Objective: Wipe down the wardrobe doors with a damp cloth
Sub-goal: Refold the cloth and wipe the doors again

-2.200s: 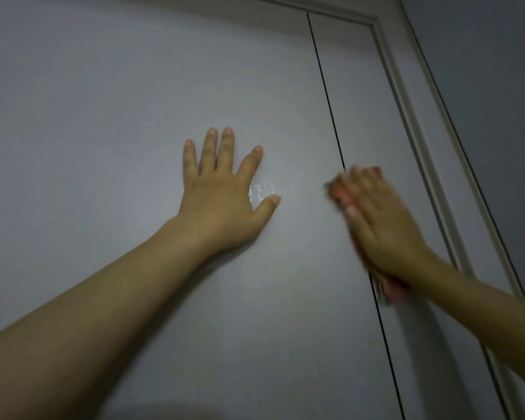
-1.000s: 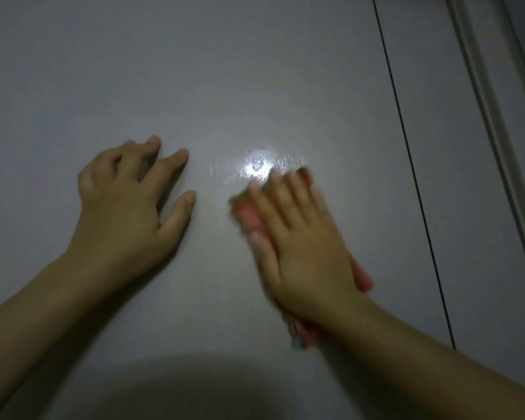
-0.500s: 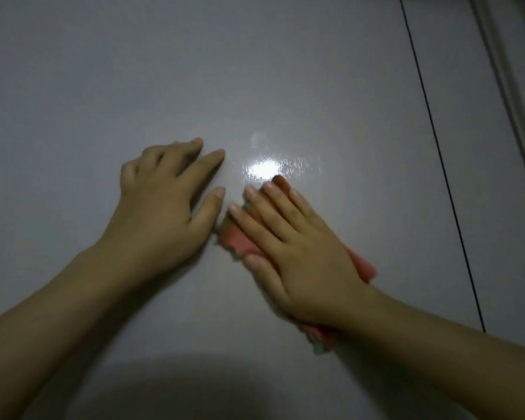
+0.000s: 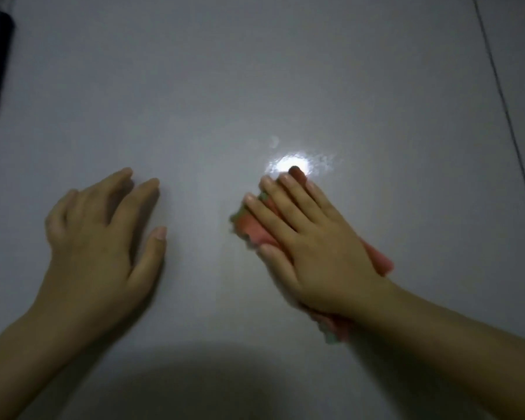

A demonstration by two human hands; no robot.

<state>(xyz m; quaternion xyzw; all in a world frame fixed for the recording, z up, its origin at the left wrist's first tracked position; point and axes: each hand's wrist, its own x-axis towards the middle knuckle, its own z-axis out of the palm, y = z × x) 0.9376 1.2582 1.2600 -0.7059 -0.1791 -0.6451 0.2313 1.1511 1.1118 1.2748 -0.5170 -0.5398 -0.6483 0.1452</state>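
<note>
Both hands have drawn apart: right hand (image 4: pixel 312 247), fingers straight and together, presses the pink cloth (image 4: pixel 255 230) flat just below the glare spot (image 4: pixel 288 165) on the wardrobe door (image 4: pixel 194 86); left hand (image 4: pixel 100 237), fingers loosely bent, rests well left of it

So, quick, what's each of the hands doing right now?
Left hand: open, holding nothing, resting on the wardrobe door.
Right hand: open, straight fingers pressing the pink cloth flat against the door.

Pink cloth (image 4: pixel 256 230) flat against grey wardrobe door (image 4: pixel 194 86), mostly covered.
</note>
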